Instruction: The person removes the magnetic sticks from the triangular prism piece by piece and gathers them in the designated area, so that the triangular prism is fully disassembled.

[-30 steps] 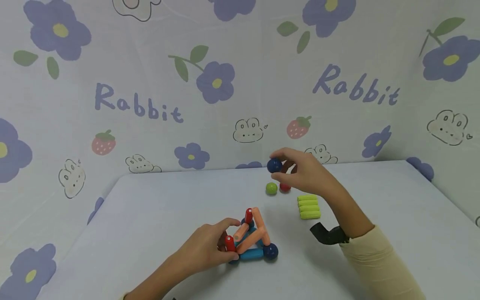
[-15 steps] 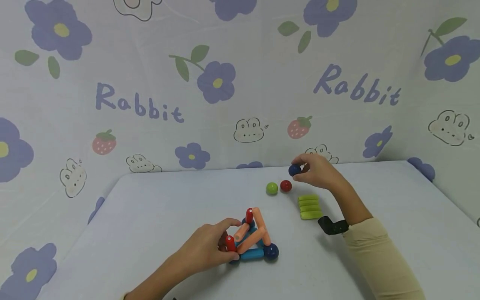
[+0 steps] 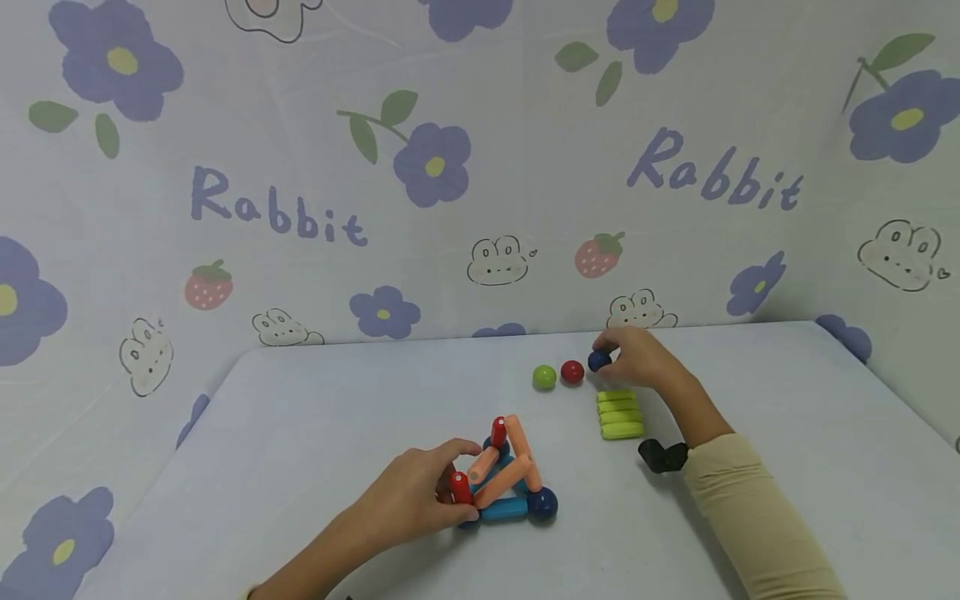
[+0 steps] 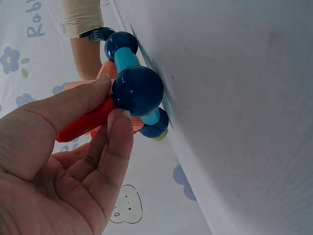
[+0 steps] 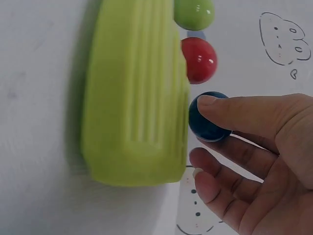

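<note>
My left hand (image 3: 408,490) grips the near left corner of a structure of rods and balls, thumb and fingers about a dark blue ball (image 4: 138,91) and a red rod (image 4: 88,120). Blue rods (image 3: 504,508) form its base, with another dark blue ball (image 3: 542,504) at the near right corner. Orange rods (image 3: 522,450) lean above, and a second red rod (image 3: 498,432) stands at the back. At the back of the table my right hand (image 3: 637,358) pinches a loose dark blue ball (image 5: 210,116) between thumb and fingers, right of a red ball (image 3: 572,372).
A green ball (image 3: 544,377) lies left of the red one. Several yellow-green rods (image 3: 620,415) lie side by side in front of my right hand. Behind the white table (image 3: 337,400) hangs a patterned cloth (image 3: 525,167).
My right hand has carried the dark blue ball rightward past the red ball and down toward the tabletop. The left hand and the structure have stayed in place.
</note>
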The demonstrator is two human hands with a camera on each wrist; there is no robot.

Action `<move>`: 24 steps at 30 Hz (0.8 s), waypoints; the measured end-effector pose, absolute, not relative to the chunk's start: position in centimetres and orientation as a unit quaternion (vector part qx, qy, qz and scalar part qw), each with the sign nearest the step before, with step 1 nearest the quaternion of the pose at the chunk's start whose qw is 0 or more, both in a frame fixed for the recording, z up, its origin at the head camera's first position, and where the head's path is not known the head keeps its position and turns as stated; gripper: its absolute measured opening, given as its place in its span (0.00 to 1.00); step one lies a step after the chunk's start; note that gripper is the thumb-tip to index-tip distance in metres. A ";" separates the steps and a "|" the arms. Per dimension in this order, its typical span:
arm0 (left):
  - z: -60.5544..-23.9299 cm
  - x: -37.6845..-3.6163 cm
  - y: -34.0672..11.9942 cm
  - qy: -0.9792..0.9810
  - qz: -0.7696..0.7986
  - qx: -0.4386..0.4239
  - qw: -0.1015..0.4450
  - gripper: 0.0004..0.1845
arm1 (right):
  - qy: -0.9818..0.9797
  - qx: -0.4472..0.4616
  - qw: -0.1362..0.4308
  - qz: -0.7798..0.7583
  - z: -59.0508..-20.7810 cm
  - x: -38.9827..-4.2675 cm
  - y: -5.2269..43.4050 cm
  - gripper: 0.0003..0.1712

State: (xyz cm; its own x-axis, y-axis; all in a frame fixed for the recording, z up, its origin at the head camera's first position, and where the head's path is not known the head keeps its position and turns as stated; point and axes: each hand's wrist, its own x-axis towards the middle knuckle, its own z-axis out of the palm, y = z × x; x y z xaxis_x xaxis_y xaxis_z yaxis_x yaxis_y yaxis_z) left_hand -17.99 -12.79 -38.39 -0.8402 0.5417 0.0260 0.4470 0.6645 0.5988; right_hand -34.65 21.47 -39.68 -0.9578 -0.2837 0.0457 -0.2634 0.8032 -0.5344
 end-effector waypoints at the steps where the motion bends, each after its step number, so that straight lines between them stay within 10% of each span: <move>1: -38.4 -18.0 -12.8 0.909 0.307 0.271 0.079 0.34 | 0.950 -0.143 0.021 -0.276 -39.8 -34.6 21.4 0.21; 24: -38.4 -18.1 -12.7 0.911 0.295 0.279 0.074 0.10 | 0.958 -0.121 0.045 -0.257 -39.7 -34.1 21.2 0.29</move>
